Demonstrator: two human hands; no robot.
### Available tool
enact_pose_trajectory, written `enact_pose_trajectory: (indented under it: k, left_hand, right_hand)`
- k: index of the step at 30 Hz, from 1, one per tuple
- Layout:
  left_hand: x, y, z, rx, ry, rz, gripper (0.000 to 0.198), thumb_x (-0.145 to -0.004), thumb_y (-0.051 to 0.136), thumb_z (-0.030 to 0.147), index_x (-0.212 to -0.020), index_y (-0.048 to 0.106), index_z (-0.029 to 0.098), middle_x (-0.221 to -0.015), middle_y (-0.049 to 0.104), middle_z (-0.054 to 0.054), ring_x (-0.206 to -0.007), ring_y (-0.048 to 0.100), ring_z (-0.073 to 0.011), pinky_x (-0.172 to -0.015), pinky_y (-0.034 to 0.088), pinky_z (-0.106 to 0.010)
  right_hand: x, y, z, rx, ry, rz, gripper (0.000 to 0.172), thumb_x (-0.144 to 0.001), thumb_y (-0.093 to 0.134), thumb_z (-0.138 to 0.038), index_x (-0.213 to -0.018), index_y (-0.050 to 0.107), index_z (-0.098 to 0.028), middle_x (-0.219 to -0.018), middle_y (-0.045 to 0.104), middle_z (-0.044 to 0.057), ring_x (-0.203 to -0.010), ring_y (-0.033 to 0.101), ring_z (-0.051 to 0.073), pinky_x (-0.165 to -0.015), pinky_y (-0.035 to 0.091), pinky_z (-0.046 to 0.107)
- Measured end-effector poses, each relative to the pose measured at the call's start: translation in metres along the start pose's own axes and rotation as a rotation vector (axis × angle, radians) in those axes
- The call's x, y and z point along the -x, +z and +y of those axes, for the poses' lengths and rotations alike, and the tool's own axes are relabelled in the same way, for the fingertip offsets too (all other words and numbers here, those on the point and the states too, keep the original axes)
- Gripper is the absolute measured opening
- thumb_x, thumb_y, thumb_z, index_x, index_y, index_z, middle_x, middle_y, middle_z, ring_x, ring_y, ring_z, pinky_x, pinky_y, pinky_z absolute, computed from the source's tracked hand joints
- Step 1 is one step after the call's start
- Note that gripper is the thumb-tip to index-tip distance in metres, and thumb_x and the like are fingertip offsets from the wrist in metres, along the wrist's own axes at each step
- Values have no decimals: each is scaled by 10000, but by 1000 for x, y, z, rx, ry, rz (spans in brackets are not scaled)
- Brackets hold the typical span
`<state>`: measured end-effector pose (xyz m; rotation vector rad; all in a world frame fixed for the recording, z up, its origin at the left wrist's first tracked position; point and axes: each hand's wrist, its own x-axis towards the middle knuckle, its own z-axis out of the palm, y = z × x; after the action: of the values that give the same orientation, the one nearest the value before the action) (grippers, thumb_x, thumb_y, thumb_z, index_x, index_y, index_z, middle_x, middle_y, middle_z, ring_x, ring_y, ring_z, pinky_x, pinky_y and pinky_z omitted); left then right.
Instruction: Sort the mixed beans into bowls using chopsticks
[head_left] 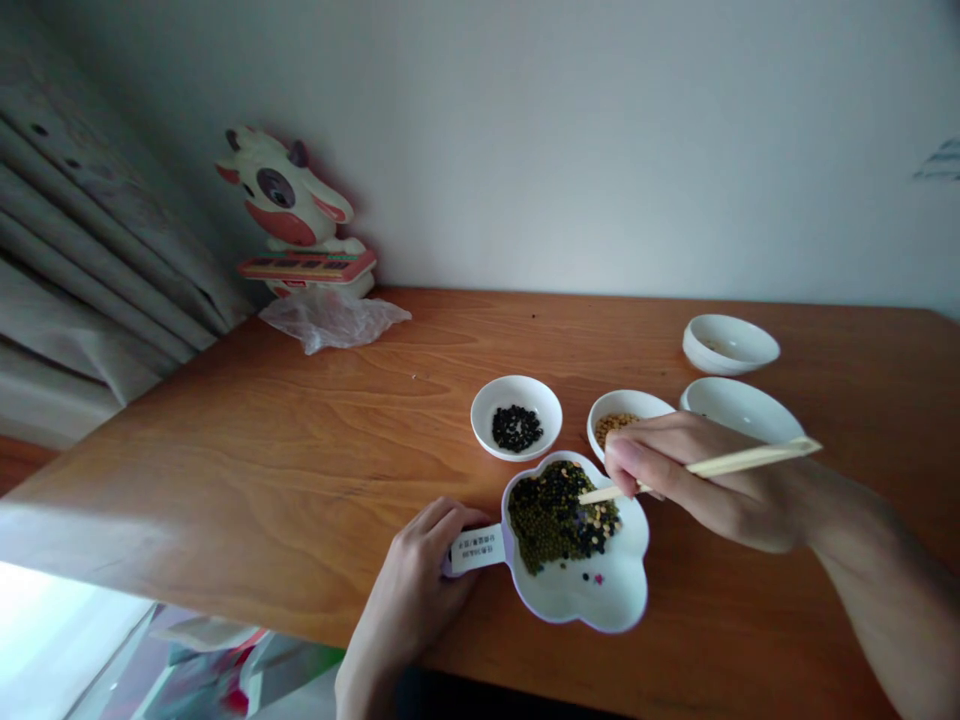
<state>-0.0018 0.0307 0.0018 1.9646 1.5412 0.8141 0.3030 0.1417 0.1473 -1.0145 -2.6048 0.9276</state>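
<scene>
My left hand (427,570) is closed around the handle of a white flower-shaped dish (592,600) with a lilac rim; a printed label (478,549) sits on that handle. Mixed beans (551,510), green, black and yellowish, fill the dish's far and left parts. In my right hand (697,470) is a pair of wooden chopsticks (739,461), their tips down among the beans. Just behind the dish stands a white bowl (551,400) of black beans (516,428). Partly covered by my right hand is another white bowl (649,402), with yellowish beans (615,425) in it.
Two more white bowls, a nearer one (750,405) and a farther one (731,342), stand at the right on the wooden table (300,480). At the back left are a cow-shaped toy keyboard (300,220) and a crumpled plastic bag (334,318). A curtain (90,270) hangs at left.
</scene>
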Motion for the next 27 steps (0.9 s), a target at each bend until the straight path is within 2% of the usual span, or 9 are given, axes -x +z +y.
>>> enact_pose_trajectory:
  k: [3, 6, 9, 11, 14, 17, 22, 27]
  left_hand:
    - [-1, 0, 1, 8, -5, -2, 306, -922, 658, 77, -1132, 748, 280, -1052, 752, -36, -917, 739, -208, -814, 568, -294]
    - [-2, -1, 4, 18, -15, 5, 287, -927, 680, 93, -1126, 755, 285, -1062, 757, -33, -927, 741, -212, -828, 566, -297]
    - [-2, -2, 5, 18, -10, 17, 281, -925, 688, 97, -1125, 758, 281, -1060, 757, -34, -932, 739, -215, -842, 563, -301]
    - [-2, -2, 7, 22, -5, 22, 278, -918, 686, 89, -1112, 757, 275, -1055, 753, -33, -925, 735, -213, -841, 561, -299]
    - [-2, -2, 7, 29, -8, 24, 282, -901, 684, 71, -1087, 754, 271, -1044, 744, -28, -917, 724, -211, -835, 554, -297]
    - [-2, -2, 7, 35, -10, 10, 319, -892, 677, 52, -1107, 754, 275, -1048, 733, -25, -940, 709, -215, -858, 542, -307]
    - [-2, -1, 7, 51, -39, -15, 356, -880, 659, 24, -1120, 749, 272, -1071, 724, -24, -960, 687, -214, -885, 524, -321]
    - [-5, -4, 10, 65, -56, -35, 330, -891, 673, 48, -1122, 755, 270, -1066, 725, -18, -971, 679, -213, -895, 515, -325]
  right_hand:
    - [12, 4, -2, 27, 30, 77, 433, -1138, 381, -435, -812, 591, -241, -740, 628, 16, -688, 563, 190, -672, 440, 350]
    - [35, 23, 4, -73, 113, 176, 382, -1130, 417, -442, -872, 618, -247, -815, 668, 28, -759, 622, 208, -733, 493, 354]
    - [57, 57, 14, -287, 163, 325, 328, -1096, 490, -472, -891, 626, -256, -839, 665, 30, -792, 652, 226, -720, 531, 347]
    - [64, 83, 19, -383, 165, 448, 352, -1086, 472, -494, -876, 637, -265, -820, 650, 41, -785, 638, 246, -714, 537, 369]
    - [63, 119, 20, -475, 148, 650, 445, -1090, 369, -509, -836, 645, -268, -845, 654, 63, -833, 638, 277, -759, 540, 409]
    - [56, 145, 18, -509, 179, 777, 521, -1092, 304, -548, -830, 660, -273, -852, 638, 64, -890, 631, 293, -767, 528, 409]
    - [50, 164, 27, -510, 186, 878, 657, -1072, 228, -690, -830, 661, -259, -854, 622, 71, -906, 611, 298, -736, 490, 386]
    - [48, 172, 35, -509, 181, 891, 668, -1091, 241, -681, -833, 683, -253, -839, 628, 58, -862, 601, 256, -719, 471, 349]
